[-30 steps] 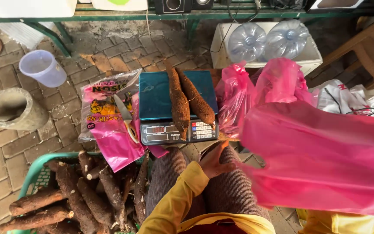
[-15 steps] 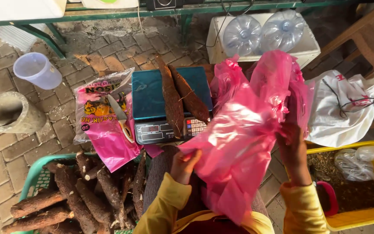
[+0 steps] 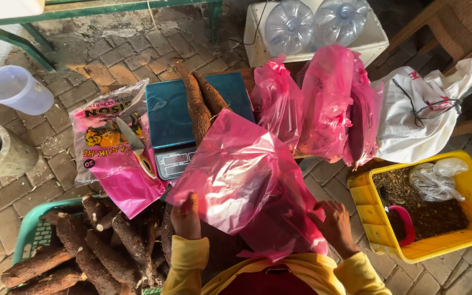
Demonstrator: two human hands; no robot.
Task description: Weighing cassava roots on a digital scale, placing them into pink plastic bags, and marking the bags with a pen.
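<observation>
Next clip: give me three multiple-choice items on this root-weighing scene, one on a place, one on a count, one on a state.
1. Where do the two cassava roots lie?
A. on the digital scale
B. in the yellow crate
C. in the white cup

2. How many water bottles lie on the white box?
A. one
B. two
C. four

3. The pink plastic bag is:
A. tied shut
B. on the scale
C. held by left hand and right hand

Answers: 1 A, roots rest on its platform; 2 B, two show side by side; 3 C, both hands grip it.
</observation>
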